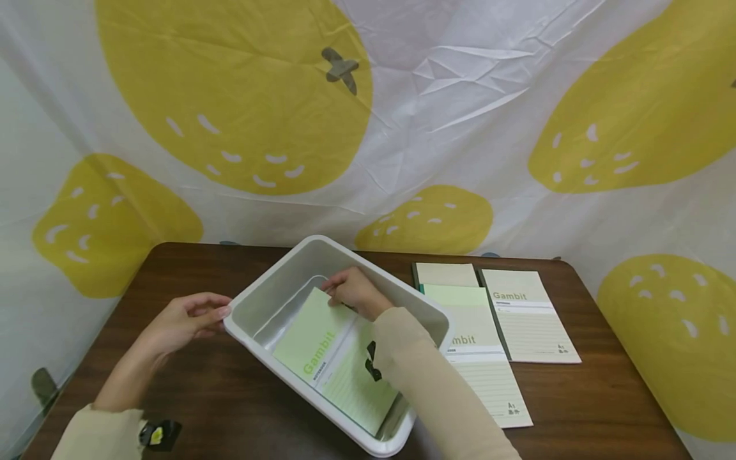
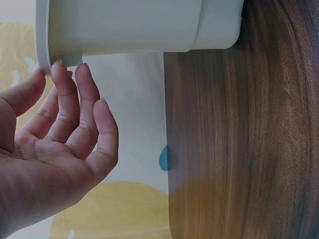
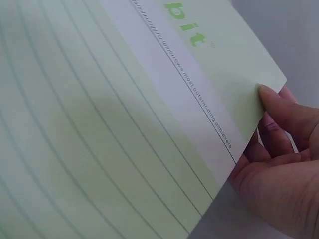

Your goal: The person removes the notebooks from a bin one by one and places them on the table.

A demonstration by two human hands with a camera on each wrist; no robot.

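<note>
A white plastic bin point(image 1: 270, 358) stands at an angle on the table. My left hand point(image 1: 184, 322) pinches its rim at the left corner, thumb on the lip and fingertips beneath it, as the left wrist view shows with the bin's side wall point(image 2: 124, 25). Inside the bin lies a green Gambit notebook point(image 1: 305, 332). My right hand point(image 1: 356, 294) reaches in over the far side and grips the notebook's edge. In the right wrist view, the right thumb point(image 3: 289, 112) lies on the cover point(image 3: 114, 134) with the other fingers underneath.
Right of the bin, a green notebook point(image 1: 477, 383) overlaps a cream notebook point(image 1: 448, 275), and another cream notebook point(image 1: 535, 326) lies beside them. The dark wooden table point(image 1: 230, 409) ends at a fruit-print cloth point(image 1: 402, 128) behind.
</note>
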